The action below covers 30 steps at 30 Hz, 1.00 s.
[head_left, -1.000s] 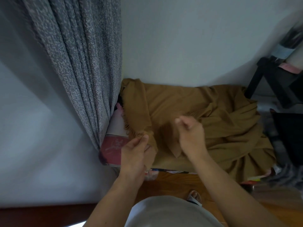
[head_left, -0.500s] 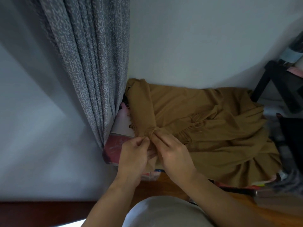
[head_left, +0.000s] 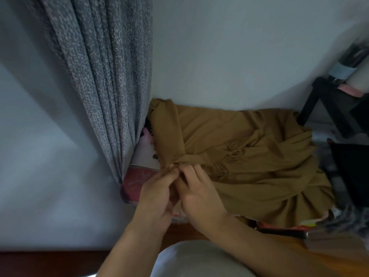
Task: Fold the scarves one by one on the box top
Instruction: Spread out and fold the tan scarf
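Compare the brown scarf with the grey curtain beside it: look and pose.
The scarf is plain mustard brown; the curtain is speckled grey. The scarf lies rumpled over the box; the curtain hangs in vertical pleats. The left hand and right hand pinch the scarf; neither holds the curtain. Both are soft cloth.

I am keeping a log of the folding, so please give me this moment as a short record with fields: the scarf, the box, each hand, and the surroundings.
scarf: brown scarf, fringed, spread in loose folds over the box top
box: box, red and white side showing at the left, mostly covered
left hand: left hand pinches a gathered scarf corner
right hand: right hand pinches the same corner, touching the left
surroundings: grey curtain left of the box; white wall behind
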Motion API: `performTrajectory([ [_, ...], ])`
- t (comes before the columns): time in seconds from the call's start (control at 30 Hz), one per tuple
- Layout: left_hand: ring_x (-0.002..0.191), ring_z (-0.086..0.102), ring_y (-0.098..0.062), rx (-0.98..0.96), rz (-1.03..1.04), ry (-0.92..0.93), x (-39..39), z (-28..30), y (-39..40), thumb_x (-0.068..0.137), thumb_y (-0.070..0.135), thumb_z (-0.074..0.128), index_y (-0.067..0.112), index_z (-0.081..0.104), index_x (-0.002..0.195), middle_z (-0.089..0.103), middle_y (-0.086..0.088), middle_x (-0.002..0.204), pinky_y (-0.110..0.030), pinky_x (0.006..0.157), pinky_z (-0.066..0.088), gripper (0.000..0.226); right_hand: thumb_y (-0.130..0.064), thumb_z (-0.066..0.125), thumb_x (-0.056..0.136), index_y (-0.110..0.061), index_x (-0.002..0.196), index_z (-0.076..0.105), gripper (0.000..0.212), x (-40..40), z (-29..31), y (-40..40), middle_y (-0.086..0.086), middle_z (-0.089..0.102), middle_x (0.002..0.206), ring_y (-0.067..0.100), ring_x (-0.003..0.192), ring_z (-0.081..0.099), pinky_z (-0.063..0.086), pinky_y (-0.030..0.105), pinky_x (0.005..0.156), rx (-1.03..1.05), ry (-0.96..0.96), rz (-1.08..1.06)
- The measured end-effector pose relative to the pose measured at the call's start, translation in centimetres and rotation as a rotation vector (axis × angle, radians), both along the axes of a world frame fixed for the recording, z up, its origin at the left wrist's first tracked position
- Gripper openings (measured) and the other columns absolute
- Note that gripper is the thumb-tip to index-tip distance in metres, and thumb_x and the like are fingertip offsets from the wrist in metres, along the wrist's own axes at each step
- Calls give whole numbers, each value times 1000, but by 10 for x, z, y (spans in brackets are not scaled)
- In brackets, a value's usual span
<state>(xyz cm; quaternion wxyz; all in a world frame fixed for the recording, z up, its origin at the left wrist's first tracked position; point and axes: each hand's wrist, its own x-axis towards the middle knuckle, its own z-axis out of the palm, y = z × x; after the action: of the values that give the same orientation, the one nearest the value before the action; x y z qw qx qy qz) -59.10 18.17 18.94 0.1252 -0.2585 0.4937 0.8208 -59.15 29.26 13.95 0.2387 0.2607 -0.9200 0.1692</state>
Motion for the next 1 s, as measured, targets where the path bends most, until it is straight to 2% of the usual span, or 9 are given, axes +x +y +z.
performTrajectory([
  [0.13, 97, 71, -22, 101, 172, -81, -11, -21, -7, 92, 19, 61, 6, 69, 113, 69, -20, 116, -32, 82, 52, 26, -6, 57, 94, 4, 129, 60, 37, 4, -5, -17, 22, 57, 128, 34, 113, 54, 44, 41, 101, 54, -25, 44],
  [0.3, 94, 72, -34, -132, 239, 38, -20, -7, -5, 101, 12, 55, 10, 70, 97, 74, -16, 97, -44, 86, 58, 16, -13, 67, 91, 3, 133, 57, 46, -4, 6, -5, 18, 54, 132, 30, 121, 50, 37, 37, 111, -45, -22, 129],
  [0.47, 81, 71, -25, -899, -84, 463, -53, 33, -11, 96, 39, 49, 28, 54, 88, 68, -4, 86, -53, 79, 58, 14, -21, 69, 87, -11, 128, 52, 46, -23, 7, 39, 8, 51, 113, 26, 97, 55, 54, 41, 82, -128, -74, -210],
  [0.57, 76, 70, -26, -1074, -203, 598, -79, 84, -9, 103, 34, 42, 29, 43, 87, 63, -6, 84, -55, 71, 58, 16, -20, 66, 87, -10, 127, 54, 42, -52, 32, 53, 8, 53, 107, 25, 91, 57, 55, 37, 76, -117, -38, -283],
  [0.67, 87, 71, -22, -1120, -265, 722, -97, 128, -4, 106, 27, 39, 31, 46, 117, 65, -3, 112, -50, 78, 60, 14, -11, 61, 86, -7, 116, 58, 30, -75, 65, 66, 8, 51, 99, 25, 78, 54, 50, 36, 65, -150, 49, -285],
  [0.77, 77, 74, -26, -1027, -342, 805, -104, 166, 3, 106, 16, 37, 52, 17, 151, 68, 0, 114, -45, 74, 62, 61, -11, 55, 91, -10, 119, 59, 28, -83, 89, 91, 6, 56, 99, 25, 73, 57, 50, 36, 59, -101, 133, -289],
  [0.87, 63, 75, -27, -954, -372, 812, -108, 195, 10, 104, 8, 32, 57, 41, 139, 71, -17, 84, -39, 68, 61, 61, -11, 54, 93, -12, 133, 50, 41, -87, 116, 125, 8, 61, 104, 25, 69, 61, 52, 36, 53, -23, 258, -307],
  [0.93, 61, 74, -34, -866, -370, 753, -112, 214, 20, 101, 1, 29, 35, 67, 113, 67, -21, 80, -38, 65, 62, 52, -10, 61, 91, -11, 138, 45, 49, -88, 131, 142, 14, 60, 115, 27, 75, 64, 54, 36, 55, 43, 340, -290],
  [1.0, 59, 72, -40, -797, -376, 697, -115, 230, 31, 96, -4, 29, 17, 69, 93, 65, -23, 75, -45, 64, 63, 45, -15, 67, 90, -11, 140, 44, 55, -89, 144, 146, 15, 56, 123, 28, 87, 63, 54, 35, 61, 94, 393, -268],
])
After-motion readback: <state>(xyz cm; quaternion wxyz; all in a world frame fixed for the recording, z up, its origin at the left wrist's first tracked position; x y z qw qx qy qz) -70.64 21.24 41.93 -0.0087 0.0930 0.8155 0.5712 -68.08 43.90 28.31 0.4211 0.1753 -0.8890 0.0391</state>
